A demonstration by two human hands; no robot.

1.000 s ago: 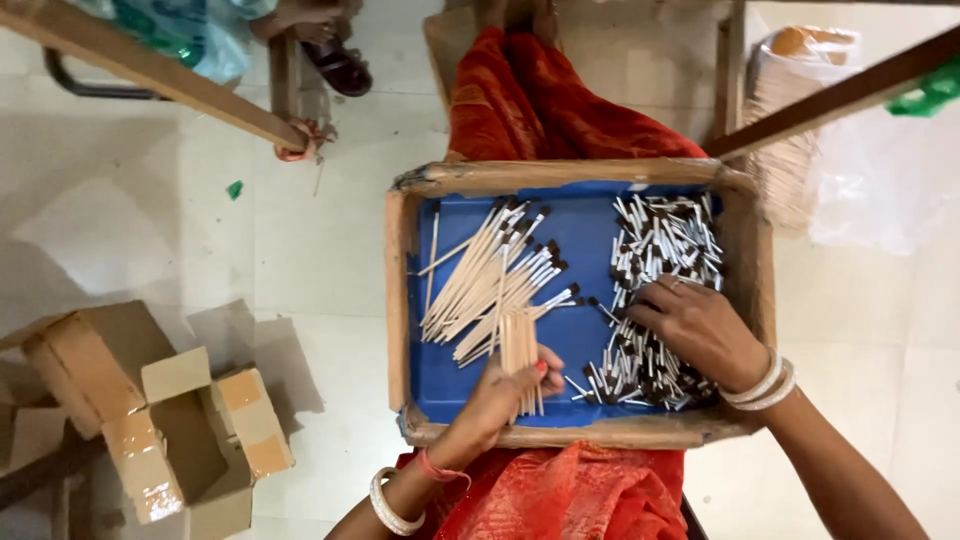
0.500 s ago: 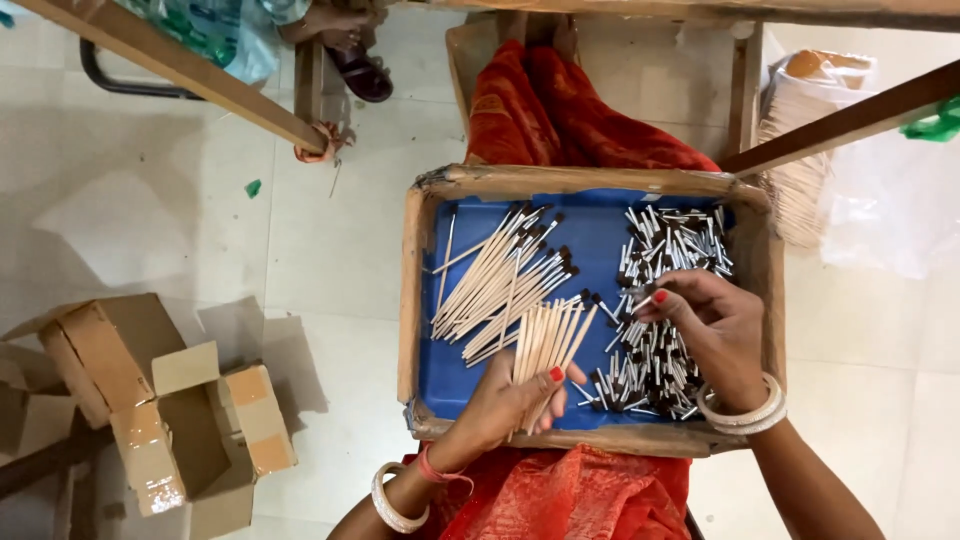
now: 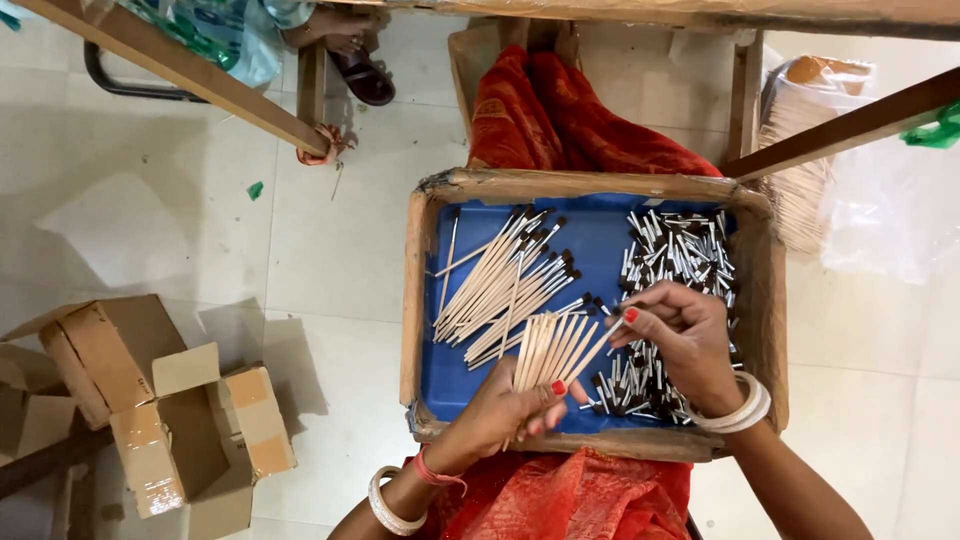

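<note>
Left hand [image 3: 505, 410]: your fingers grip a fan of sticks [image 3: 550, 350], spread for access | Right hand [image 3: 680, 335]: you pinch one stick's far end | Tray [image 3: 590, 187]: loose sticks left, capped pieces [image 3: 670, 250] right.

Floor's all pale glossy tiles [image 3: 180, 230], evenly lit, with soft shadows thrown to the left. Two wooden beams are run diagonally across the top, one [image 3: 170, 70] from the upper left, one [image 3: 850, 125] from the right. Opened cardboard boxes [image 3: 150, 410] are piled at the lower left. A dark metal chair leg [image 3: 125, 85] is seen up top, a dark sandal [image 3: 362, 75] beside it. Clear plastic bags [image 3: 880, 210] are heaped on the right, and a green scrap [image 3: 256, 190] is left on the tiles.
</note>
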